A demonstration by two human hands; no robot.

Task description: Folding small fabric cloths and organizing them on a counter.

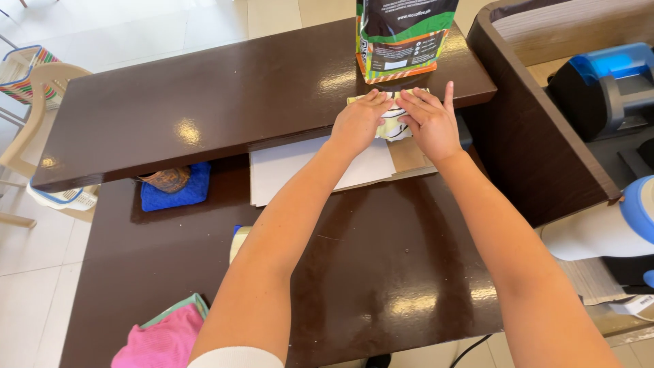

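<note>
Two hands, left (359, 124) and right (430, 125), at twelve o'clock. One pouch (402, 37) beyond them, one small packet (392, 123) under them. Two cloths: blue (178, 192) at nine, pink (163, 343) at seven. One printer (603, 85) at two. One chair (30, 119) at ten.

Both arms stretch from the bottom of the frame toward the upper middle, the 2 hands side by side. Left hand (357, 124) and right hand (430, 123) lie palm-down, fingers extended, fingertips nearly meeting.
</note>
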